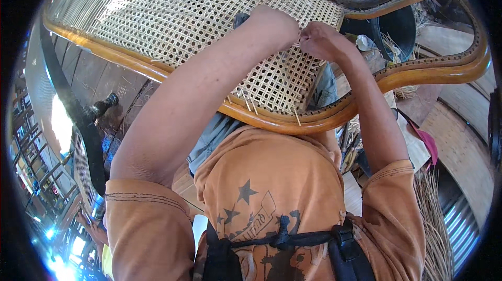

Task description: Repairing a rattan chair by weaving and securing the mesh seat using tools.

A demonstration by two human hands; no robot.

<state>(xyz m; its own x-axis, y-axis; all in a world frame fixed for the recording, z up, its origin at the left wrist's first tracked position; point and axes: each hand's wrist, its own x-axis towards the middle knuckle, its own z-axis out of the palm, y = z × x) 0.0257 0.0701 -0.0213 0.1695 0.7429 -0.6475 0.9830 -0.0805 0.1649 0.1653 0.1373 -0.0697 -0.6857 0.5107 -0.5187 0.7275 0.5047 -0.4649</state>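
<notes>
A chair frame of varnished, curved wood [266, 123] lies across my lap. Woven cane webbing [172, 24] fills much of it, with loose strand ends poking out along the near rim. My left hand [274, 25] rests low over the weave, wrist bent; its fingers are hidden. Close beside it, near the right edge of the webbing, my right hand [318, 39] is closed, fingers curled together. What it pinches is too small to make out. A dark object [240, 20] shows just past my left forearm.
To the right, the curved frame end [473, 53] has a row of small holes. Beyond it stands a dark bucket [398, 30]. A bundle of long cane strips [430, 218] lies at lower right. On the left is another dark-framed piece [68, 92].
</notes>
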